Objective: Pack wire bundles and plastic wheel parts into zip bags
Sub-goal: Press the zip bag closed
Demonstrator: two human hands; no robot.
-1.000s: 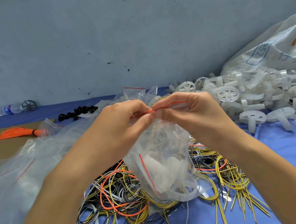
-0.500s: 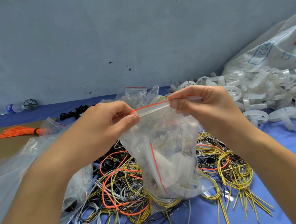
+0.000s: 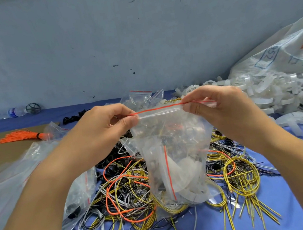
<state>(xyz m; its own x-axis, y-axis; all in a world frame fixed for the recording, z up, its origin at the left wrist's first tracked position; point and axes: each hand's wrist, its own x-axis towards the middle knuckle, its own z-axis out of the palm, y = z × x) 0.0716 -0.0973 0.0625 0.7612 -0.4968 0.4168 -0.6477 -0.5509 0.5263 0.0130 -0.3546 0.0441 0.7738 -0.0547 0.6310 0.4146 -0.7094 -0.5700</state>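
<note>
A clear zip bag [image 3: 173, 154] with a red seal line hangs upright between my hands, above a heap of yellow, orange, black and white wire bundles [image 3: 130, 196]. White plastic parts and wires show through its sides. My left hand [image 3: 101, 133] pinches the left end of the seal strip between thumb and fingers. My right hand [image 3: 217, 106] pinches the right end, and the strip is stretched straight between them. White plastic wheel parts [image 3: 271, 95] lie piled to the right.
Empty zip bags [image 3: 5, 182] lie at the left, one bag with black parts [image 3: 77, 200] near my left forearm. An orange wire tassel [image 3: 22, 135], a water bottle [image 3: 14, 112] and a dark wheel [image 3: 33, 108] sit far left. A large white sack [image 3: 281, 55] leans at the right.
My hands have slid apart along the bag's seal, from touching at its middle to its two ends. The bag has risen a little and hangs straighter.
</note>
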